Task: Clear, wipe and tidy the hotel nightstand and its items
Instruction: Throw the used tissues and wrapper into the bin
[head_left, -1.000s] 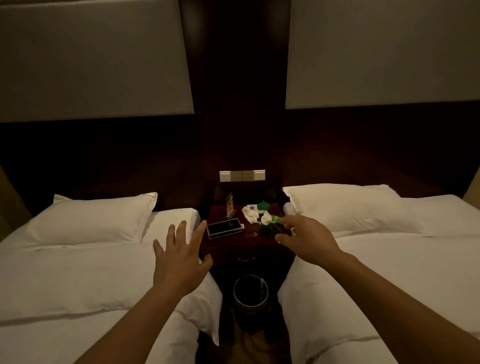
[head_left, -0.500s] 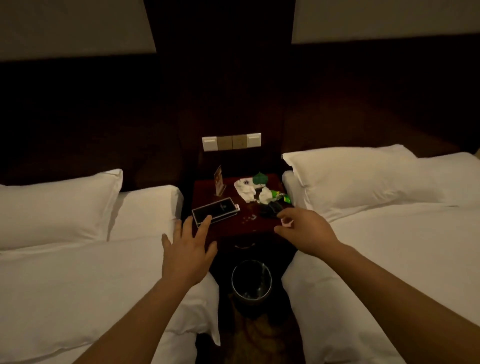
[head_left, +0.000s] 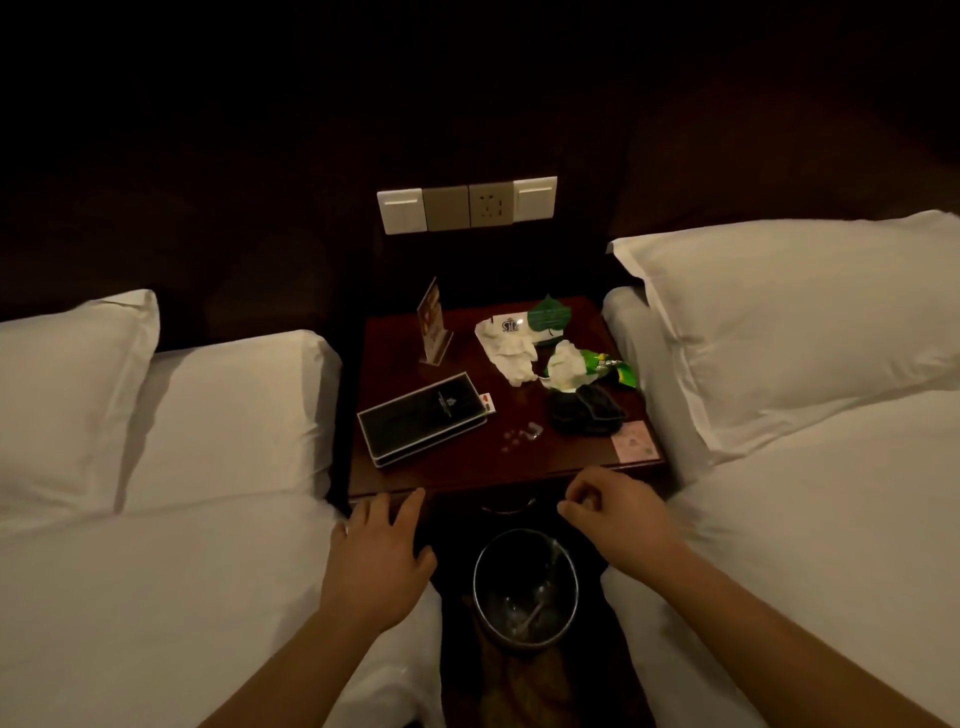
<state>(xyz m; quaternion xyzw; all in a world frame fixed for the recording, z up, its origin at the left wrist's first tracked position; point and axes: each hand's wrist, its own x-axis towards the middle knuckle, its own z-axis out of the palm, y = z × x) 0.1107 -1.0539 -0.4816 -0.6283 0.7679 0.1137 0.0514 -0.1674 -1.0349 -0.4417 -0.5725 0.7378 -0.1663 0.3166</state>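
Observation:
A dark red nightstand (head_left: 457, 470) stands between two beds. On it lie a black folder (head_left: 423, 418), an upright card stand (head_left: 432, 330), crumpled white tissues (head_left: 508, 348), a green leaf-shaped card (head_left: 549, 313), a green wrapper (head_left: 613, 370), a black cloth (head_left: 586, 410), a pink card (head_left: 636, 441) and small clear bits (head_left: 522, 435). My left hand (head_left: 376, 556) hovers at the front left edge with fingers straight. My right hand (head_left: 615, 517) is at the front right edge, fingers loosely curled, holding nothing.
A round black bin (head_left: 525, 584) with a liner sits on the floor below the nightstand front. White beds (head_left: 156, 597) with pillows (head_left: 789, 322) flank it closely. A switch and socket panel (head_left: 467, 204) is on the dark wall behind.
The view has tilted down and come closer to the nightstand. Both hands have drawn back from over the items to the front edge; the right hand has left the black cloth.

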